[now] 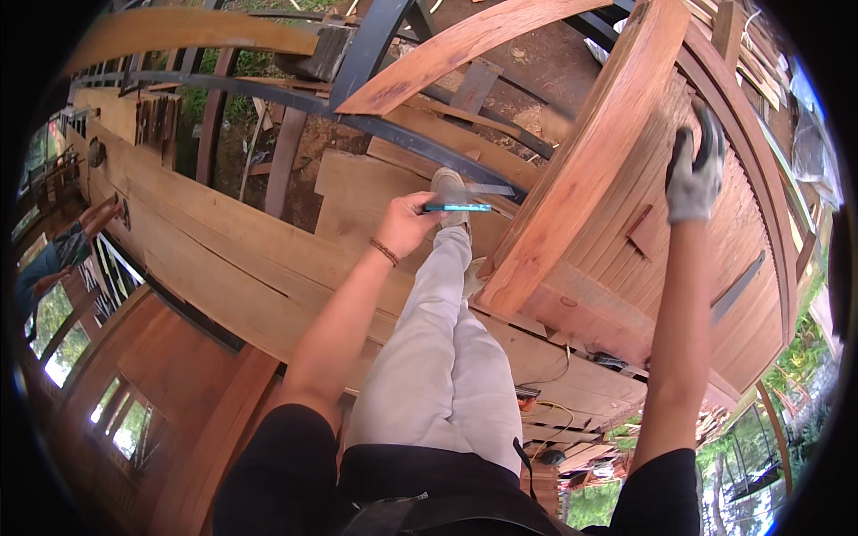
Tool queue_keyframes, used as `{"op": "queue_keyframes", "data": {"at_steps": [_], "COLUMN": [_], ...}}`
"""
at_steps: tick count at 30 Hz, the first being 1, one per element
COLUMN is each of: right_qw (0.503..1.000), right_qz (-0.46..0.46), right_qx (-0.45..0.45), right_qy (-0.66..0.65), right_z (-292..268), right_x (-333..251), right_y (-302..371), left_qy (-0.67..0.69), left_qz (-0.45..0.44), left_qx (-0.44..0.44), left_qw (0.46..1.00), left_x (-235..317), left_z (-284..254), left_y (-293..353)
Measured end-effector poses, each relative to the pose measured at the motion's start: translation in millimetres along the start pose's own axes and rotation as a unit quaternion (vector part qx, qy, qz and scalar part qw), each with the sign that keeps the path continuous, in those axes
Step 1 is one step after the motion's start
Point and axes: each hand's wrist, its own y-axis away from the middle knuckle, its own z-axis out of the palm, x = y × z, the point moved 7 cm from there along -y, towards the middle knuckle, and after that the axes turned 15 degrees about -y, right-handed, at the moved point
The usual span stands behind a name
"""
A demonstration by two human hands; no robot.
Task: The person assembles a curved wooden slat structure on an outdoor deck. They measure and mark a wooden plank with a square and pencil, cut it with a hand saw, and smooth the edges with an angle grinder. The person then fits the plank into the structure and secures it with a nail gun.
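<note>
My left hand (407, 221), bare with a braided bracelet at the wrist, pinches a thin, flat teal-edged thing (460, 207) above my shoe. Its exact kind I cannot make out; a greyish strip shows just beyond it. On the right, my right hand (695, 174) wears a grey work glove with black fingers. Its fingers stretch forward, apart, over a curved panel of narrow wooden slats (617, 210); whether they touch it I cannot tell. A small dark piece of wood (640, 230) lies on the slats near that wrist.
A thick reddish beam (581, 161) slants between my hands. Planks (259, 237) run underfoot and to the left. Gaps in the framing show earth below. A dark metal-like bar (429, 152) crosses ahead. Another person's arm (94, 219) shows at far left. Cables and tools (527, 393) lie behind me.
</note>
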Motion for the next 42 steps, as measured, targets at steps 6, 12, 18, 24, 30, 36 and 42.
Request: {"op": "queue_keyframes", "data": {"at_steps": [6,12,18,24,30,36,42], "right_qw": [0.993,0.986,0.990,0.992,0.992,0.990,0.990], "right_qz": [0.062,0.051,-0.030,-0.036,-0.042,-0.077,-0.081], "right_qx": [-0.040,-0.114,-0.110,-0.097,-0.100,-0.107,-0.100], "right_qy": [-0.096,-0.107,-0.084,-0.065,-0.065,-0.050,-0.052], "right_z": [-18,11,18,22,22,25,28], "right_x": [-84,-90,-102,-101,-106,-104,-103], "right_y": [190,255,257,260,261,262,264], "left_qy": [-0.025,-0.071,-0.062,-0.063,-0.057,-0.034,0.061], "left_qz": [0.096,0.075,0.175,0.198,0.198,0.170,0.065], "left_qx": [-0.050,-0.074,-0.107,-0.096,-0.081,-0.099,-0.127], "left_qw": [0.994,0.992,0.977,0.973,0.975,0.980,0.988], "left_x": [-27,-19,-6,-2,1,8,-12], "left_z": [39,67,87,89,89,89,90], "left_y": [23,15,4,3,2,5,-4]}}
